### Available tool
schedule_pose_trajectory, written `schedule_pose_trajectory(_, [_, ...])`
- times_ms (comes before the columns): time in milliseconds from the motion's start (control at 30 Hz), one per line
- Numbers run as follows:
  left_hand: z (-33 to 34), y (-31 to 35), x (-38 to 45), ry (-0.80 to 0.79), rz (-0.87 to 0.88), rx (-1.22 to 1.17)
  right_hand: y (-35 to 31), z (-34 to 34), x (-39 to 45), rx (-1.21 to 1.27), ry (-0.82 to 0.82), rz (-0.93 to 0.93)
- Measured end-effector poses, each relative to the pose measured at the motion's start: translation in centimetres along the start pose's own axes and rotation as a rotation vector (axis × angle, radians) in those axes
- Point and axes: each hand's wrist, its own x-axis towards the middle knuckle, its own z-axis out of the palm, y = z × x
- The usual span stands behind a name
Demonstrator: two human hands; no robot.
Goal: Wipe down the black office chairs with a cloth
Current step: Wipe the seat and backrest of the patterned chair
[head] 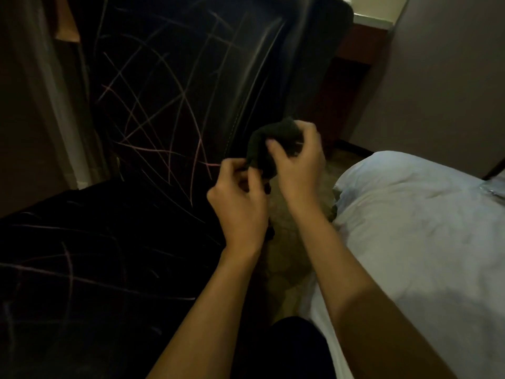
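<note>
A black office chair fills the left half of the head view; its backrest (169,86) and seat (90,255) are covered in thin pink and white scribble lines. A dark bunched cloth (270,144) hangs in the air just right of the backrest's lower edge. My right hand (296,168) grips the cloth's upper part, thumb pressed into the fabric. My left hand (240,203) pinches the cloth's lower left corner with curled fingers. The cloth is clear of the chair.
A bed with a white sheet (415,242) takes up the right side, close to my right forearm. A narrow strip of patterned carpet (289,236) runs between chair and bed. A plain wall (442,77) stands at the right, a dark wooden unit (352,67) behind the chair.
</note>
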Motion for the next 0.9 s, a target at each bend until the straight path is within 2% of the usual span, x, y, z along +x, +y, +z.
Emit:
schedule_pose_trajectory(167, [-1.2,-4.9,-3.5,-0.026,-0.104,0.119,4.5,1.4,-4.8,0.176,-0.097,0.212])
schedule_pose_trajectory(333, [-3.2,-9.6,-7.5,-0.060,-0.307,0.253,8.7,0.4,-10.2,0.062,-0.309,0.414])
schedule_pose_trajectory(400, [-3.3,-9.6,-8.0,-0.063,-0.339,0.247,8.8,-0.2,-10.4,0.019,-0.341,0.385])
schedule_pose_trajectory(567, [-1.8,-6.0,-5.0,0.003,-0.210,0.094,4.6,-0.3,-6.2,0.040,-0.114,0.152])
schedule_pose_trajectory(633, [-1.2,-5.0,-4.0,0.035,-0.174,0.073,4.1,0.4,-5.1,0.011,-0.095,0.107])
schedule_pose_trajectory(767, [-1.0,-6.2,-5.4,0.011,-0.192,0.126,6.1,1.7,-7.3,0.027,-0.130,0.193])
schedule_pose_trajectory(900, [-2.0,-10.2,-8.4,-0.043,-0.302,0.256,9.3,2.3,-11.4,0.001,-0.216,0.278])
